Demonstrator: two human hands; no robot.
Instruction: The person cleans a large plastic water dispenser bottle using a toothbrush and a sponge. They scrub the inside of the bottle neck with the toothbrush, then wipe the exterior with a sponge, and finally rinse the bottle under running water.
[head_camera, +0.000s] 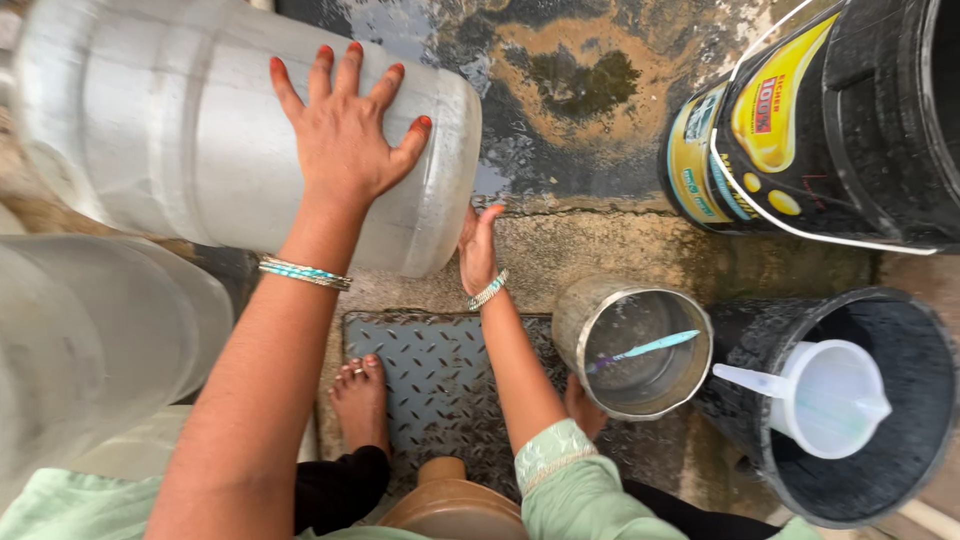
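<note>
Nearest the body, a bare foot (360, 395) rests on a ridged metal plate (440, 380), beside a steel pot (640, 350) holding a toothbrush (645, 347) and a black bucket (880, 480) with a white jug (830, 397). Farther out, the left hand (345, 130) lies flat, fingers (325, 70) spread, on the big translucent water can (200, 130) tipped on its side, while the right hand (478, 250), fingers together, braces its end, seemingly steadying it against rolling. Beyond sits a black-and-yellow pail (830, 130).

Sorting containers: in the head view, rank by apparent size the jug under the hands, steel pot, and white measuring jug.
1. Translucent jug, under both hands, though nearest the camera.
2. Steel pot.
3. White measuring jug.
</note>
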